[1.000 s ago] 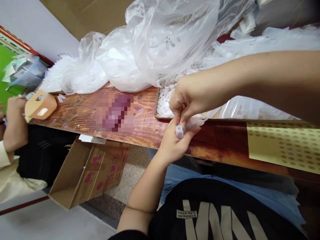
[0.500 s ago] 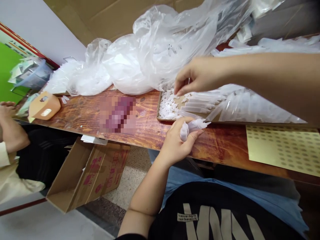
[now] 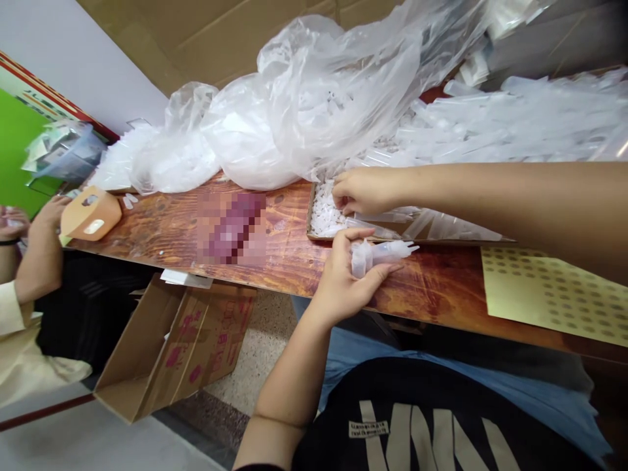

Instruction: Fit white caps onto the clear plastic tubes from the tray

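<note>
Lowered since a moment ago into the tray (image 3: 310,216) at twelve o'clock, the right hand (image 3: 360,191) is pinched over small caps (image 3: 324,214) while plastic tubes (image 3: 375,253) are gripped by the left hand (image 3: 346,281).

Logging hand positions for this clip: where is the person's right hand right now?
In the head view, the right hand is right of centre, fingers down in the small white pieces at the cardboard tray's left end, just above the left hand.
</note>
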{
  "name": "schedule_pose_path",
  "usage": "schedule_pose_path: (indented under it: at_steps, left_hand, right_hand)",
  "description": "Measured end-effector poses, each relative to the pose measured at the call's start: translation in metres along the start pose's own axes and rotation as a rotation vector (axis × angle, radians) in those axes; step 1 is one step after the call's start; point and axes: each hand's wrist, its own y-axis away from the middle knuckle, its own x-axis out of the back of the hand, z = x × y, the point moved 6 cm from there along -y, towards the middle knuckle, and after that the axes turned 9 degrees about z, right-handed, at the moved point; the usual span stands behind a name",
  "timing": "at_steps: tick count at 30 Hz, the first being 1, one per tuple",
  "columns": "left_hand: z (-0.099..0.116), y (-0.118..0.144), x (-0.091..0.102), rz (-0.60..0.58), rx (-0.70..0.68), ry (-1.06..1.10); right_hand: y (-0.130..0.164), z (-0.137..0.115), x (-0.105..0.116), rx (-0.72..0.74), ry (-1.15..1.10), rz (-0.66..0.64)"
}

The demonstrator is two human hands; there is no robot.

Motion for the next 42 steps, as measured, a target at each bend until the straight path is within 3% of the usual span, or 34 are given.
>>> schedule_pose_path:
  at_steps: [5, 8, 10, 18, 24, 31, 35, 39, 42]
  left_hand:
    - [-0.005, 0.001, -0.006, -0.079, 0.053, 0.045]
    - [-0.011, 0.001, -0.010, -0.109, 0.141, 0.088]
    - [-0.012, 0.000, -0.011, -0.104, 0.161, 0.102]
    - [-0.005, -0.004, -0.012, -0.063, 0.088, 0.049]
    - [0.002, -0.002, -0.012, -0.045, -0.058, -0.052]
    - [0.001, -0.002, -0.013, -0.074, -0.001, -0.200]
    - [0.000, -0.003, -0.014, -0.069, -0.001, -0.233]
    - [0.004, -0.003, -0.013, -0.053, -0.047, -0.224]
    - [0.006, -0.001, -0.013, -0.077, -0.079, -0.240]
  right_hand:
    - [0.031, -0.012, 0.044, -0.070, -0.208, 0.145]
    - [0.063, -0.034, 0.072, 0.075, -0.464, 0.172]
    - [0.079, -0.046, 0.079, 0.156, -0.486, 0.149]
    - [0.080, -0.061, 0.064, 0.171, -0.197, 0.061]
    - [0.079, -0.051, 0.058, 0.105, -0.296, -0.010]
    - [0.074, -0.034, 0.044, 0.065, -0.313, -0.031]
    - [0.072, -0.040, 0.047, 0.070, -0.300, -0.028]
    - [0.074, -0.045, 0.044, -0.030, -0.306, -0.108]
    - [0.078, -0.055, 0.041, -0.028, -0.341, -0.157]
